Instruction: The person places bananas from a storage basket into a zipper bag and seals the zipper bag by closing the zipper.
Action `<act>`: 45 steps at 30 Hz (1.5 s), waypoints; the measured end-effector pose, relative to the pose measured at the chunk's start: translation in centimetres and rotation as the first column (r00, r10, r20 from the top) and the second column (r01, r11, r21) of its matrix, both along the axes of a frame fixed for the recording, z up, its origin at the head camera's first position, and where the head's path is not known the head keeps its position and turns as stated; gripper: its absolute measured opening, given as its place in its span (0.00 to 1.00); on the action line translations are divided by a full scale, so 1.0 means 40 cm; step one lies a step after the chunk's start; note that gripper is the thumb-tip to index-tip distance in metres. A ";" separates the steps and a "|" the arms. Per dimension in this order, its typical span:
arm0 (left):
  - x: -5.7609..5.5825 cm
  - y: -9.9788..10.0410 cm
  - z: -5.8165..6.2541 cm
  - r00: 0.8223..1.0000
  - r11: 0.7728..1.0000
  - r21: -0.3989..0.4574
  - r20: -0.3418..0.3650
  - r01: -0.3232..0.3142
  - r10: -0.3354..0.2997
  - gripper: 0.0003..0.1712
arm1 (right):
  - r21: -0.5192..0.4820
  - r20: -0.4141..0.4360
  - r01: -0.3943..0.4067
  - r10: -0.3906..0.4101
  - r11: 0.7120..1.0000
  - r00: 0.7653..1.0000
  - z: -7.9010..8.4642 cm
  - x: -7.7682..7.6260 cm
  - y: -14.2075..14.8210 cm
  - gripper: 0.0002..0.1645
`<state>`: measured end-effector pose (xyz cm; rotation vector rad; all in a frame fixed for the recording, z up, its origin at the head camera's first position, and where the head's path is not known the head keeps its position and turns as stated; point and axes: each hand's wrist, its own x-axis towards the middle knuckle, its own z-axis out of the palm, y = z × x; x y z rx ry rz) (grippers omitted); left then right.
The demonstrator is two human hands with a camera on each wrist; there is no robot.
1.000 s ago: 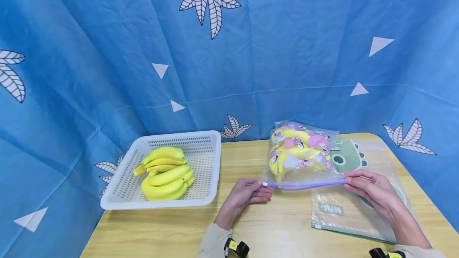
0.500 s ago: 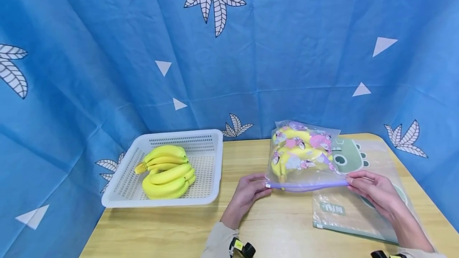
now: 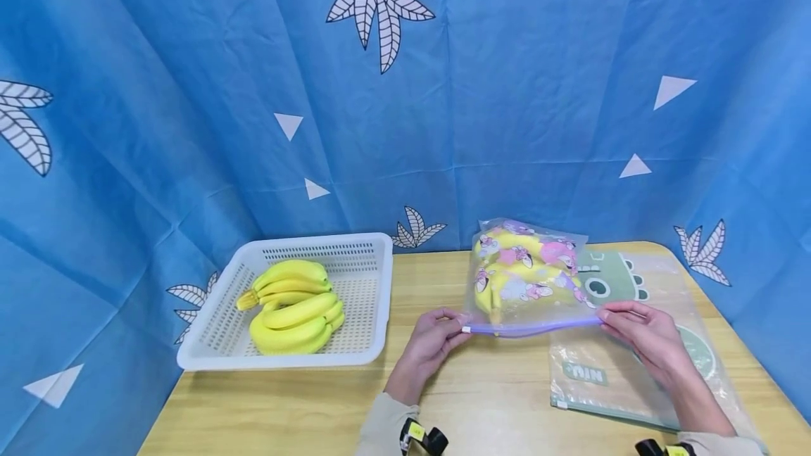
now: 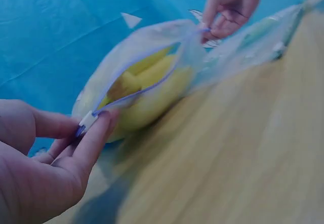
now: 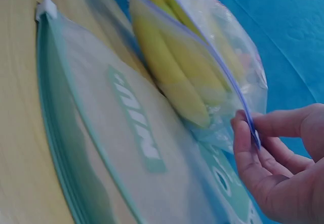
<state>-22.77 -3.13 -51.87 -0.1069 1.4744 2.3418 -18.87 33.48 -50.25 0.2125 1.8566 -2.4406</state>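
Observation:
A clear zip bag [image 3: 526, 308] with pink and purple cartoon prints holds a bunch of bananas [image 4: 152, 77]. My left hand [image 3: 432, 345] pinches the left end of its purple zip, right at the white slider [image 4: 88, 119]. At the zip's other end, my right hand [image 3: 643, 336] pinches the corner between thumb and fingers. The zip is drawn out between both hands, and in the left wrist view the mouth gapes with the bananas showing inside. Under the right hand lies a second zip bag [image 3: 624, 389], flat, with a green cartoon print and a green zip.
A white plastic basket [image 3: 374, 294] stands on the left of the wooden table [image 3: 304, 414], with more bananas [image 3: 294, 308] in it. A blue patterned cloth [image 3: 532, 90] hangs behind the table and along its sides.
The left fingers shift slightly about the slider end. Both hands keep hold of the zip, and the bag stays in nearly the same place; the head view moves a little.

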 end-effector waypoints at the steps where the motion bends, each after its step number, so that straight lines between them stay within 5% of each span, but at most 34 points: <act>1: 0.000 -0.008 0.003 1.000 1.000 -0.003 -0.008 0.016 -0.016 0.03 | 0.001 0.004 0.011 -0.011 1.000 1.000 0.001 -0.003 -0.007 0.10; 7: 0.003 -0.036 0.010 0.994 0.994 -0.019 -0.007 0.107 -0.107 0.08 | 0.033 0.005 0.069 -0.069 0.997 0.998 0.007 -0.016 -0.030 0.08; 13: 0.006 -0.028 -0.001 0.996 0.994 -0.077 -0.020 0.082 -0.084 0.14 | 0.170 0.008 0.086 -0.089 0.982 0.996 0.018 0.006 -0.032 0.09; 17: 0.005 -0.023 0.002 0.994 0.983 -0.176 -0.082 0.054 -0.070 0.15 | 0.301 -0.087 0.142 -0.121 0.943 0.989 0.035 0.019 -0.042 0.11; 20: 0.005 -0.023 0.008 0.991 0.971 -0.236 -0.124 0.024 -0.054 0.17 | 0.451 -0.195 0.216 -0.140 0.866 0.971 0.052 0.026 -0.061 0.15; 23: 0.007 -0.022 0.012 0.990 0.964 -0.265 -0.136 -0.001 -0.036 0.18 | 0.629 -0.296 0.307 -0.145 0.715 0.944 0.071 0.036 -0.085 0.16; 27: 0.010 -0.017 0.014 0.991 0.965 -0.260 -0.136 -0.032 -0.004 0.18 | 0.719 -0.385 0.393 -0.143 0.573 0.912 0.087 0.049 -0.114 0.13; 31: 0.013 -0.013 0.016 0.990 0.965 -0.257 -0.137 -0.059 0.024 0.17 | 0.749 -0.430 0.434 -0.131 0.501 0.893 0.092 0.061 -0.140 0.09; 33: 0.013 -0.011 0.019 0.989 0.960 -0.270 -0.147 -0.070 0.031 0.17 | 0.750 -0.417 0.407 -0.105 0.521 0.903 0.093 0.067 -0.156 0.08; 34: 0.013 -0.011 0.021 0.987 0.958 -0.278 -0.156 -0.074 0.031 0.17 | 0.747 -0.388 0.363 -0.078 0.556 0.918 0.093 0.070 -0.165 0.09; 37: 0.015 -0.009 0.025 0.982 0.951 -0.297 -0.186 -0.086 0.031 0.17 | 0.677 -0.253 0.145 0.043 0.721 0.967 0.082 0.081 -0.198 0.11; 39: 0.016 -0.008 0.027 0.978 0.946 -0.309 -0.205 -0.095 0.031 0.17 | 0.595 -0.146 -0.035 0.152 0.803 0.978 0.065 0.085 -0.222 0.14; 41: 0.016 -0.008 0.029 0.975 0.942 -0.319 -0.219 -0.104 0.034 0.16 | 0.489 -0.062 -0.190 0.251 0.851 0.966 0.044 0.088 -0.247 0.18; 45: 0.020 -0.009 0.035 0.974 0.932 -0.344 -0.223 -0.117 0.040 0.16 | 0.277 0.006 -0.402 0.417 0.873 0.909 -0.002 0.088 -0.288 0.25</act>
